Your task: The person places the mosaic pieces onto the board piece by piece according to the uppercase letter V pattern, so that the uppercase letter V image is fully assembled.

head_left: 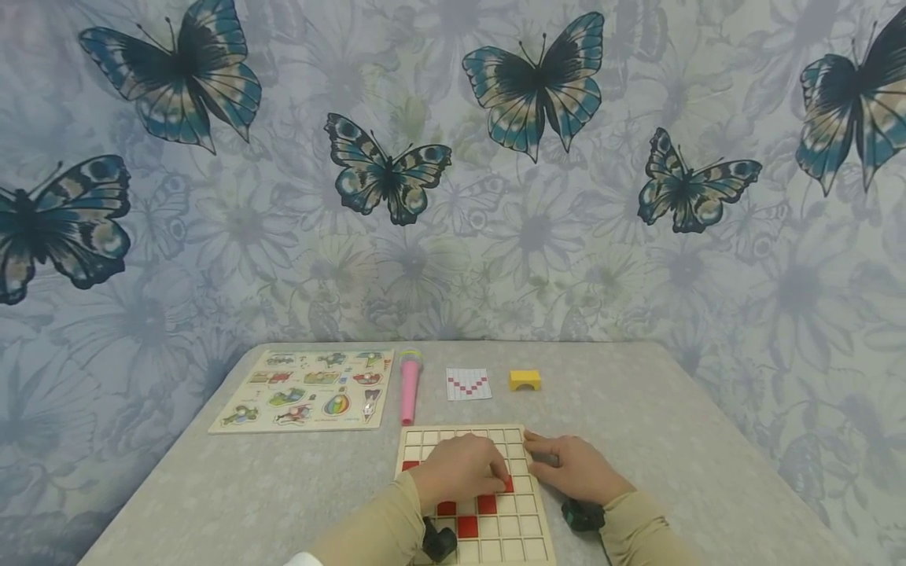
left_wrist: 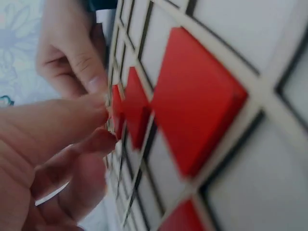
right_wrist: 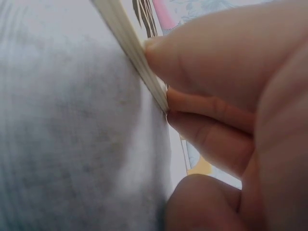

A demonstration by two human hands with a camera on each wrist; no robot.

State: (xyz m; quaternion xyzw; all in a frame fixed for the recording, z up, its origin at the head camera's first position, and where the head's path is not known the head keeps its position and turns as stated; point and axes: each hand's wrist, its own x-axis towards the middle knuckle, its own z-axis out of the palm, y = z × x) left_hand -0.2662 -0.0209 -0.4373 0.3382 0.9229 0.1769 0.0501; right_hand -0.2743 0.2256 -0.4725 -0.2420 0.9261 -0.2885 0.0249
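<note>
A light wooden grid board (head_left: 518,525) lies on the table, with several red square tiles (head_left: 468,527) in its cells. My left hand (head_left: 460,468) is over the board's middle. Its thumb and fingertips pinch a red tile (left_wrist: 116,114) at a cell toward the right side; the hand hides part of the grid. At the board's right edge is my right hand (head_left: 576,468), its thumb and fingertips touching that edge near the far corner. In the right wrist view, the fingertips (right_wrist: 156,50) lie against the board's side (right_wrist: 139,62).
Beyond the board lie a pattern card (head_left: 469,384), a yellow arch block (head_left: 524,380) and a pink toy microphone (head_left: 409,389). A wooden picture puzzle (head_left: 311,391) is at the far left. A butterfly-patterned wall (head_left: 453,275) rises behind the table (head_left: 637,409).
</note>
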